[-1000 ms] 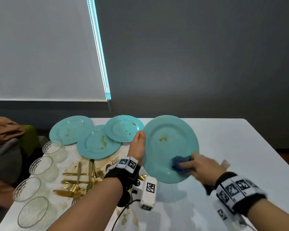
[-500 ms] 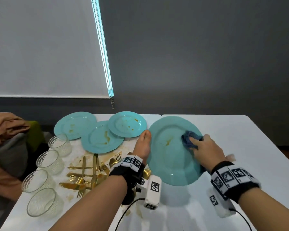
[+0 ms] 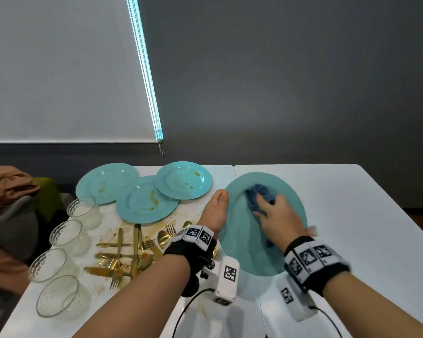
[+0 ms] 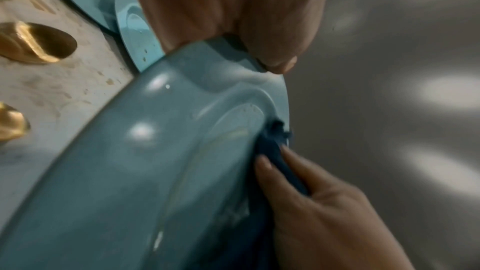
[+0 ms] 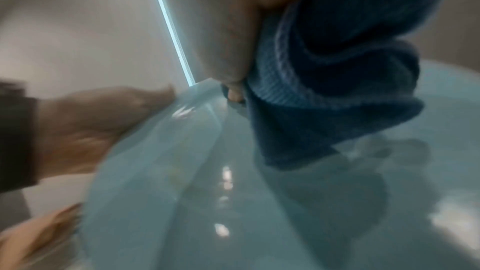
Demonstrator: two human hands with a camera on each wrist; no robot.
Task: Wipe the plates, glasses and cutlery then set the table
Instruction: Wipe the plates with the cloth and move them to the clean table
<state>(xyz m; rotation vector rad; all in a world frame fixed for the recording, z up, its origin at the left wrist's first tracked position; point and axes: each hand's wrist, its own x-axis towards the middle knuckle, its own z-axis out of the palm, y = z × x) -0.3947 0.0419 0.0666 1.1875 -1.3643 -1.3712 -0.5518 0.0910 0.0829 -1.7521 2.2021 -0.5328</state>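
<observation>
A turquoise plate [image 3: 242, 240] is held tilted above the white table [image 3: 364, 228]. My left hand [image 3: 215, 211] grips its left rim, thumb on the face [image 4: 275, 63]. My right hand [image 3: 276, 215] presses a crumpled blue cloth [image 3: 259, 193] against the upper middle of the plate [image 5: 233, 202]. In the right wrist view the cloth [image 5: 337, 89] is bunched under my fingers. Three stained turquoise plates [image 3: 147, 203] lie overlapping at the back left. Gold cutlery [image 3: 127, 252] is piled on the smeared table, with several glasses [image 3: 69, 234] along the left edge.
Brown and grey fabric [image 3: 7, 191] lies on a seat beyond the table's left edge. A dark wall and a window blind [image 3: 59, 69] stand behind the table. The right tabletop is bare white.
My right hand has swept the cloth from the plate's lower middle up and round to its upper middle. The stain on the plate's face is no longer visible. The left hand keeps its grip.
</observation>
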